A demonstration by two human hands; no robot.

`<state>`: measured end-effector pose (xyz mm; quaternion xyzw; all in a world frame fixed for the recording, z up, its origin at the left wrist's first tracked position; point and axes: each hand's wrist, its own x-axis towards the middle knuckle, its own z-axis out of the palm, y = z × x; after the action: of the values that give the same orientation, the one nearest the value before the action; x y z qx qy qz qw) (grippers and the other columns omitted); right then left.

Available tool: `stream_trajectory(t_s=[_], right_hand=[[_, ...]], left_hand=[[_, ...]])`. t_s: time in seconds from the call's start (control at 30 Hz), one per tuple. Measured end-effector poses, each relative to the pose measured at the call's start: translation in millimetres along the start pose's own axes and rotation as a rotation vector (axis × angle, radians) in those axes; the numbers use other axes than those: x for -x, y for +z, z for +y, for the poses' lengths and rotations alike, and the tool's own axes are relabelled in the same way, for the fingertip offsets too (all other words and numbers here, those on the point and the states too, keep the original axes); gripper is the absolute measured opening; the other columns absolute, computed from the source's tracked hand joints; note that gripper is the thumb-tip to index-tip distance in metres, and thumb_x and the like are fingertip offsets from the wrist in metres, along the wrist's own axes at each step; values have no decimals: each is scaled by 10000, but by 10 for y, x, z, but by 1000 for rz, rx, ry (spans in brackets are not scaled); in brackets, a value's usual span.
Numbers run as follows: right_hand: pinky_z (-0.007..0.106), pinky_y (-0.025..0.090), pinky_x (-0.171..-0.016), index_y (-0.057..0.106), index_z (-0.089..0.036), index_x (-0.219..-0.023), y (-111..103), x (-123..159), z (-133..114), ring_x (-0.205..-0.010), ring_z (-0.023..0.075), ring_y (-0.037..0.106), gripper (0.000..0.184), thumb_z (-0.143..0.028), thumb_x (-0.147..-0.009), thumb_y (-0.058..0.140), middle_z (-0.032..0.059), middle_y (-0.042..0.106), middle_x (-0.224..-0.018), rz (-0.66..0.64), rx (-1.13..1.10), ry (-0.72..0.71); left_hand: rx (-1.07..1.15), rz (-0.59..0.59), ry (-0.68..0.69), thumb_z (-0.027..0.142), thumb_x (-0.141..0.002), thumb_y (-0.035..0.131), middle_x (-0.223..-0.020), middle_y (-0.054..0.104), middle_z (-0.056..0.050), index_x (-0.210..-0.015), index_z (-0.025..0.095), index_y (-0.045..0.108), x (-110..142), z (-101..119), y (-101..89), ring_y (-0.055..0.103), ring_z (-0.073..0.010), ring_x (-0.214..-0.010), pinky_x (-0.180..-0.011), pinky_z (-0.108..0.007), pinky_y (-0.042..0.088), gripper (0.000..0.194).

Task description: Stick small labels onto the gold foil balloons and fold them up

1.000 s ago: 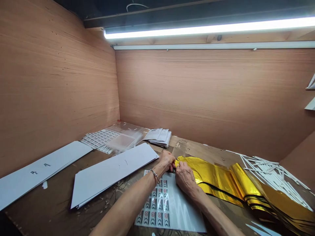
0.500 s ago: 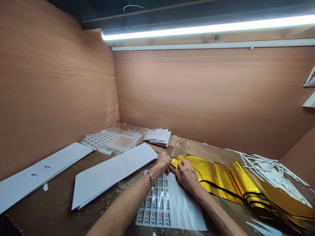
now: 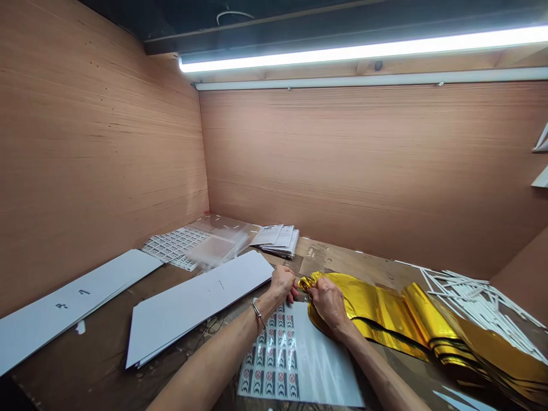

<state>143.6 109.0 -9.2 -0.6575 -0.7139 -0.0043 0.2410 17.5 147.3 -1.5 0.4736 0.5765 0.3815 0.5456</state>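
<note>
A shiny gold foil sheet [image 3: 377, 302] lies across the wooden table, stretching to the right into a folded pile. My right hand [image 3: 327, 299] pinches the crumpled left end of the foil. My left hand [image 3: 283, 282], with a bracelet on its wrist, has its fingers curled just left of that end; whether it grips the foil I cannot make out. Under both hands lies a glossy sticker sheet [image 3: 295, 359] with rows of small red, black and white labels.
Two long stacks of white board [image 3: 197, 299] [image 3: 68, 305] lie at the left. Further back are label sheets [image 3: 173, 245], clear plastic bags [image 3: 216, 242] and a pile of leaflets [image 3: 276, 238]. White sticks [image 3: 479, 302] are heaped at the right. Wooden walls enclose the table.
The hands have shifted slightly nearer to me, and the foil's left end is more bunched and lifted than a second ago.
</note>
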Motion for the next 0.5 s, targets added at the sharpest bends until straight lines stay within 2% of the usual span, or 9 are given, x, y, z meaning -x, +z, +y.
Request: stream_trajectory(t_s=[0.1,0.23,0.4,0.5], right_hand=[[223,314,-528,553,-153,-581,-6,-82,119,-573,134,511,203,-288,-719,491,22,570,-587,-22,-158,80],[199,292,-441,550,-155,-532,32,-169,274,-457,106,457,286,-394,-677,494,-25,498,-449,-42,-348,165],[198,291,-440,509,-162,-520,-18,-202,371,-457,102,420,256,-384,-645,480,-35,455,-439,20,-483,220],[199,285,-425,494,-170,-509,-87,-199,392,-425,99,408,212,-353,-616,499,-42,441,-411,34,-544,240]], left_hand=[[-8,-27,-14,126,-646,448,-427,490,10,-640,118,456,20,-16,5,450,-126,-262,-263,-232,350,13],[-12,-39,-30,288,-700,482,-414,482,6,-676,114,465,82,32,51,462,-151,-271,-254,-252,351,177],[-47,-17,-50,336,-682,532,-391,477,16,-783,91,483,90,56,127,466,-149,-277,-279,-242,362,269],[-77,32,-32,430,-717,477,-382,481,11,-815,88,497,56,54,181,439,-140,-251,-268,-236,337,356]])
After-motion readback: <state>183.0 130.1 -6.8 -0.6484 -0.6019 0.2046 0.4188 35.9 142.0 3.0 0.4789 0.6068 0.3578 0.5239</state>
